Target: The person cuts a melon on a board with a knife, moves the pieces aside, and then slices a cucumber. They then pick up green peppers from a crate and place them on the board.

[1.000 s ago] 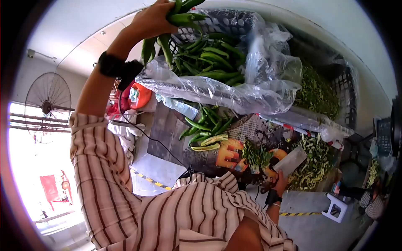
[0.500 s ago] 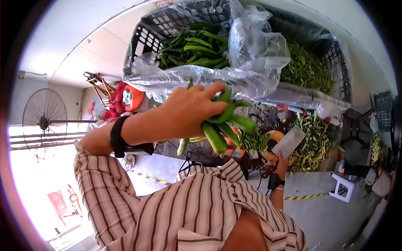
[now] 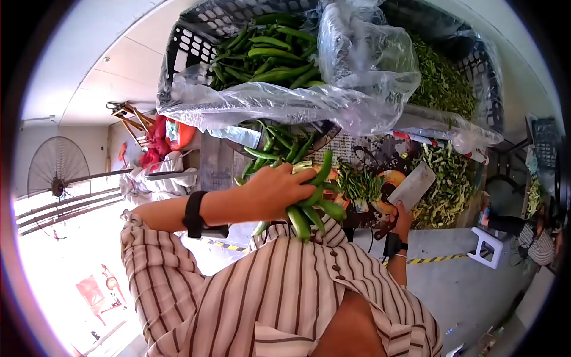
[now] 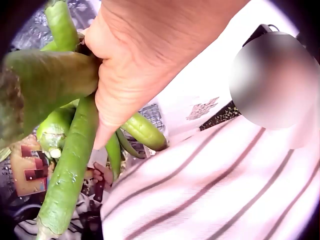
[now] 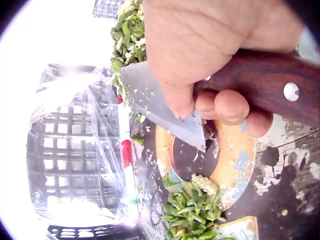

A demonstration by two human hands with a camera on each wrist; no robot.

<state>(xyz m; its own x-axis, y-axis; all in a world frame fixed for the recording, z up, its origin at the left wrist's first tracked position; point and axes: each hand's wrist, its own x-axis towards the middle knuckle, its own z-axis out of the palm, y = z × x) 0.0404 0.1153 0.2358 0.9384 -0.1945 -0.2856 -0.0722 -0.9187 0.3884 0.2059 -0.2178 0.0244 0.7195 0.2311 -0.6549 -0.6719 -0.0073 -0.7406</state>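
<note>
My left hand grips a bunch of long green peppers low over the near side of the work surface, close in front of the striped shirt. In the left wrist view, the peppers stick out on both sides of the thumb. My right hand holds a cleaver by its dark wooden handle. Bits of pepper cling to its blade. Beside the blade lies a heap of chopped pepper, and a smaller cut pile sits left of it.
Behind the surface stands a plastic-lined crate of whole peppers, next to a crate of chopped pepper. More whole peppers lie on the worn, printed work surface. A white stool stands at right; a fan is far left.
My left hand has come down from the crate of whole peppers toward the body, carrying the bunch. The right hand keeps its hold on the cleaver with little movement.
</note>
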